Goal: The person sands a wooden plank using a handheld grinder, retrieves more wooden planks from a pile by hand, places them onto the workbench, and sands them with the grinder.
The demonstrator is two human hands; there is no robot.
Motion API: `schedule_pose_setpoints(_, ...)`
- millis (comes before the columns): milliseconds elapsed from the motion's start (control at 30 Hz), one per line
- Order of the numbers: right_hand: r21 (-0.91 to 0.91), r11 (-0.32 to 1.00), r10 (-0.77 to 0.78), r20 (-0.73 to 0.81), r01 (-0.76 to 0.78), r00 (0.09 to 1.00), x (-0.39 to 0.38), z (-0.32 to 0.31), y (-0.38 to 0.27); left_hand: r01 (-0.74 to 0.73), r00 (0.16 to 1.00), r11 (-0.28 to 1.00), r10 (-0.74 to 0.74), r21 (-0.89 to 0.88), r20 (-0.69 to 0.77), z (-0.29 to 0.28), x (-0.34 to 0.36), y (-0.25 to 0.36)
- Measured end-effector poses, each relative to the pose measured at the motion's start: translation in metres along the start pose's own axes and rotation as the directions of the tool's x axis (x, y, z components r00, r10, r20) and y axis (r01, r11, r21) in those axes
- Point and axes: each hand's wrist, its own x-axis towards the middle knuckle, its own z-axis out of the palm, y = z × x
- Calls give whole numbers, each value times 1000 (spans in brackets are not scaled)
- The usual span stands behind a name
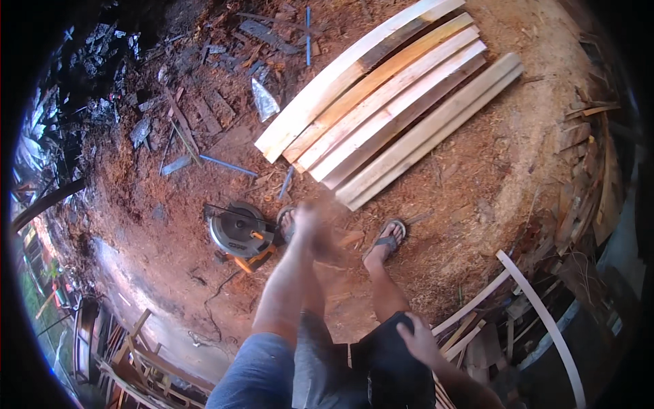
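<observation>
My left arm stretches forward over the ground, and my left hand [311, 221] is smeared by motion, so its fingers do not show clearly. It is above the ground between my sandalled feet, near the close ends of several wooden planks [402, 85] laid side by side. Whether it holds anything is hidden by the blur. My right hand [419, 341] rests on the leg of my dark shorts with its fingers stretched out and nothing in them. Left of my left foot sits a circular saw [240, 228] with a round dark guard and orange parts.
A dark cord [210, 310] trails from the saw across the reddish, sawdust-strewn soil. Wood scraps and dark debris [95, 88] cover the far left. Offcuts are heaped along the right, and pale strips [545, 320] lean at the lower right. More timber [146, 354] lies lower left.
</observation>
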Motion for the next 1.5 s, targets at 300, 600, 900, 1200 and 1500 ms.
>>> schedule_pose_setpoints(300,27,996,89,-119,-87,989,36,4,-35,516,805,640,-589,-569,67,-72,208,1)
schedule_pose_setpoints(600,42,998,46,-137,-41,989,45,17,-66,626,710,296,-600,-722,369,-111,286,-33)
schedule_pose_setpoints(900,-27,997,68,-213,-75,975,33,22,-70,737,585,79,-574,-672,574,-148,219,59)
schedule_pose_setpoints(1200,514,855,178,-161,-71,971,82,-26,-57,774,572,365,-53,-517,819,-168,-143,276)
schedule_pose_setpoints(1500,816,540,66,204,-206,977,-63,-208,-138,924,-312,288,192,250,931,-237,-416,391)
